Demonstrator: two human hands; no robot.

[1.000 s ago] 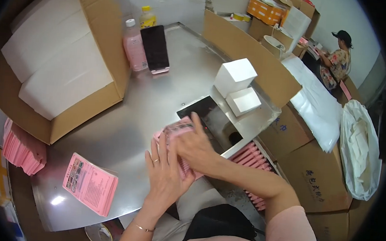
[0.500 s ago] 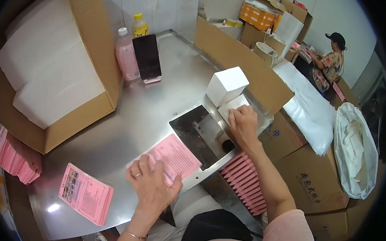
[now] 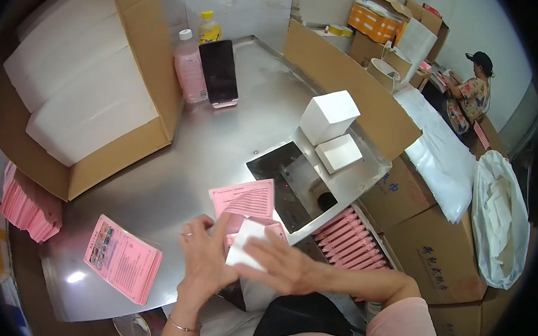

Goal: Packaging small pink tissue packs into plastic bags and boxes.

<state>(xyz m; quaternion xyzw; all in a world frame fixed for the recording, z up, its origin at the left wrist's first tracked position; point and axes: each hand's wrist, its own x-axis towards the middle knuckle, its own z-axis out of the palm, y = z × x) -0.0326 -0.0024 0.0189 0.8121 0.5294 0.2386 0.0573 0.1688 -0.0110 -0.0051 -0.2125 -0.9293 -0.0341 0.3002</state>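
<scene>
At the table's near edge, a pink printed packet (image 3: 252,198) stands with its mouth spread apart. My left hand (image 3: 205,250) is closed on the side of this packet, thumb toward the opening. A white folded wad of tissues (image 3: 247,243) is at the mouth, tilted, its lower end over the packet's edge. My right hand (image 3: 281,264), smeared by motion, lies on the wad with its fingers around the near side. How far the wad is inside is hidden. To the left lies a stack of similar pink packets (image 3: 121,260).
A tall white tissue stack (image 3: 330,116) and a lower one (image 3: 339,152) stand beyond a dark recess (image 3: 292,185) in the metal table. A carton (image 3: 121,165) of white stacks is at left. A phone (image 3: 219,72) leans before bottles. Below right sit sealed pink packs (image 3: 354,241). A co-worker (image 3: 470,94) sits far right.
My right hand has come from the lower white stack to the packet with a tissue wad. The packet, flat under my left hand before, is now raised and opened.
</scene>
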